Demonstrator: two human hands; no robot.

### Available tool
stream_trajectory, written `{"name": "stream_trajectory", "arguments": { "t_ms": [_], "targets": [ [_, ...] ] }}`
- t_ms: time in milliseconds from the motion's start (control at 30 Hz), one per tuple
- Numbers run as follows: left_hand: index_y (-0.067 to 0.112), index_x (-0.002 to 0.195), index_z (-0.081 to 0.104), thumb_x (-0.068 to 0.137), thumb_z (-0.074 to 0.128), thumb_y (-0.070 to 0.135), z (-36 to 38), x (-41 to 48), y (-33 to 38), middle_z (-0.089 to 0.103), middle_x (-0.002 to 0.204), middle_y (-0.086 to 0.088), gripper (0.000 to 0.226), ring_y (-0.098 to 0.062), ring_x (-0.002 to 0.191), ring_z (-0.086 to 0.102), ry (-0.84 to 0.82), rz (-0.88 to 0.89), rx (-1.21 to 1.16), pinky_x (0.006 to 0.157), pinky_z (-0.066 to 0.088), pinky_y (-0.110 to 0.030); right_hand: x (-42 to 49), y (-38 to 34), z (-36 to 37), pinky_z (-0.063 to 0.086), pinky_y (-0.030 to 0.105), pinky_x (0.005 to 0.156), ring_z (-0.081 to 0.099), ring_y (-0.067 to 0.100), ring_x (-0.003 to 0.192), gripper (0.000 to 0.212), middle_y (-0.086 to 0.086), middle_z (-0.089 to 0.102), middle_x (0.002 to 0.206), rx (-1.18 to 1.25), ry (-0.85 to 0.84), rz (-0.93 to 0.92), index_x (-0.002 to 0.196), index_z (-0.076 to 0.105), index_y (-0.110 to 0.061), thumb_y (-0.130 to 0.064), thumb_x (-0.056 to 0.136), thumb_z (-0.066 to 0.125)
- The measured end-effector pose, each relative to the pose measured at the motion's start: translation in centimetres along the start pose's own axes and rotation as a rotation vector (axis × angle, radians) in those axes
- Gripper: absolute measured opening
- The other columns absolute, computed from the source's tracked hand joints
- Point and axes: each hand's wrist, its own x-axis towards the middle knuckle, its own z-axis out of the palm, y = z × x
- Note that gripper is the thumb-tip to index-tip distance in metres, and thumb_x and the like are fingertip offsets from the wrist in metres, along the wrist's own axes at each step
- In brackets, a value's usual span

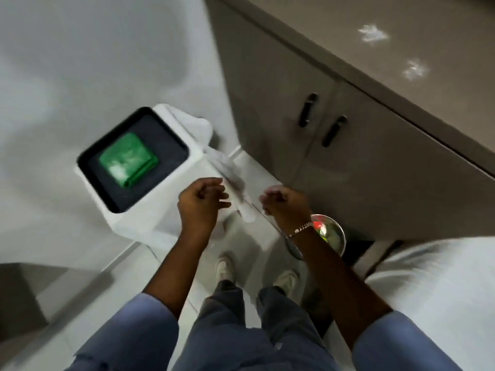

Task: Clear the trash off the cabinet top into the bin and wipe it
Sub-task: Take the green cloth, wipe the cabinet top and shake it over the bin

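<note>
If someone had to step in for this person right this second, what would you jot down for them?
Left hand: fingers curled, beside the bin, apparently pinching the white tissue, though blur makes the grip uncertain.
Right hand: loosely curled, nothing clearly in it; it may share the tissue.
White bin stands on the floor left of the cabinet, with a green item already lying inside.
Cabinet top: only its near corner shows; no trash visible there, just two bright reflections.
Done, it seems: at least one item binned.
Left: drop or use the tissue, check the rest of the top, wipe it.
</note>
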Motion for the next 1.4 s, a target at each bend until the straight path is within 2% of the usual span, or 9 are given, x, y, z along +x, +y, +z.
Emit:
{"name": "stream_trajectory", "arguments": {
  "t_ms": [167, 267, 533, 633, 767, 933, 1067, 1200, 1400],
  "targets": [
    [0.005, 0.088, 0.069, 0.081, 0.053, -0.003, -10.9, 6.1, 0.5, 0.069, 0.081, -0.020, 0.019, -0.033, 0.075, 0.069, 0.465, 0.083, 0.102, 0.079, 0.060, -0.044, 0.9, -8.4, 11.0, 0.058, 0.049, 0.080, 0.070, 0.032, 0.078, 0.022, 0.009, 0.072, 0.077, -0.064, -0.165, -0.240, 0.086, 0.073, -0.011, -0.025, 0.068, 0.073],
    [0.005, 0.104, 0.067, 0.074, 0.058, 0.007, -15.1, 10.4, 0.2, 0.071, 0.100, -0.017, 0.032, -0.032, 0.099, 0.066, 0.568, -0.077, 0.378, 0.093, 0.048, -0.032, 2.5, -11.1, 17.5, 0.056, 0.034, 0.082, 0.066, 0.019, 0.077, 0.021, 0.005, 0.071, 0.079, -0.149, -0.201, -0.346, 0.090, 0.072, -0.008, -0.015, 0.071, 0.076],
    [-0.003, 0.107, 0.067, 0.071, 0.070, 0.015, -18.0, 17.1, -0.9, 0.069, 0.108, -0.023, 0.040, -0.037, 0.098, 0.067, 0.423, -0.338, 0.185, 0.079, 0.060, -0.043, 8.3, -12.0, 27.5, 0.048, 0.043, 0.099, 0.058, 0.035, 0.117, 0.055, 0.017, 0.063, 0.125, -0.582, -0.268, -0.277, 0.123, 0.057, -0.007, -0.034, 0.077, 0.071],
    [-0.007, 0.101, 0.068, 0.070, 0.071, 0.002, -18.3, 16.6, 0.8, 0.071, 0.092, -0.020, 0.032, -0.034, 0.081, 0.069, 0.316, -0.332, -0.195, 0.065, 0.060, -0.038, 7.7, -12.6, 26.5, 0.053, 0.042, 0.093, 0.062, 0.028, 0.112, 0.058, 0.011, 0.065, 0.125, -0.300, -0.250, -0.128, 0.122, 0.062, -0.012, -0.027, 0.069, 0.077],
    [0.005, 0.093, 0.066, 0.075, 0.057, -0.008, -16.5, 13.2, 3.1, 0.069, 0.097, -0.018, 0.024, -0.038, 0.091, 0.068, 0.007, -0.252, -0.441, 0.075, 0.061, -0.050, 4.2, -12.9, 20.4, 0.050, 0.031, 0.058, 0.064, 0.021, 0.074, 0.028, 0.005, 0.070, 0.082, 0.162, -0.354, 0.029, 0.079, 0.074, -0.020, -0.021, 0.050, 0.074],
    [0.013, 0.093, 0.070, 0.071, 0.057, -0.012, -9.5, 7.6, -0.4, 0.077, 0.086, -0.002, 0.036, -0.021, 0.079, 0.074, -0.412, -0.206, -0.385, 0.060, 0.061, -0.034, 1.0, -6.4, 9.3, 0.056, 0.047, 0.086, 0.068, 0.031, 0.090, 0.038, 0.017, 0.073, 0.098, 0.525, -0.427, 0.125, 0.103, 0.069, -0.004, 0.005, 0.066, 0.063],
    [0.007, 0.098, 0.069, 0.066, 0.067, -0.011, -0.3, 5.5, -8.3, 0.072, 0.085, -0.009, 0.037, -0.023, 0.077, 0.068, -0.543, -0.283, -0.134, 0.069, 0.058, -0.037, 1.8, 3.5, 2.8, 0.059, 0.047, 0.080, 0.071, 0.030, 0.093, 0.043, 0.013, 0.075, 0.102, 0.516, -0.222, 0.287, 0.111, 0.066, -0.002, 0.007, 0.069, 0.068],
    [0.002, 0.108, 0.070, 0.072, 0.071, 0.004, 8.4, 5.2, -19.0, 0.072, 0.095, -0.017, 0.036, -0.027, 0.090, 0.068, -0.559, -0.368, 0.138, 0.089, 0.057, -0.049, 4.4, 15.0, -2.1, 0.050, 0.054, 0.097, 0.061, 0.039, 0.114, 0.053, 0.026, 0.061, 0.127, 0.410, 0.101, 0.354, 0.126, 0.056, 0.002, 0.013, 0.075, 0.063],
    [0.008, 0.117, 0.065, 0.078, 0.066, 0.013, 18.4, 6.2, -35.2, 0.067, 0.122, -0.017, 0.040, -0.032, 0.110, 0.064, -0.534, -0.433, 0.524, 0.085, 0.051, -0.029, 8.9, 30.4, -6.6, 0.047, 0.061, 0.099, 0.059, 0.044, 0.116, 0.050, 0.027, 0.061, 0.127, 0.430, 0.460, 0.436, 0.124, 0.059, 0.000, 0.009, 0.075, 0.066]
  ]
}}
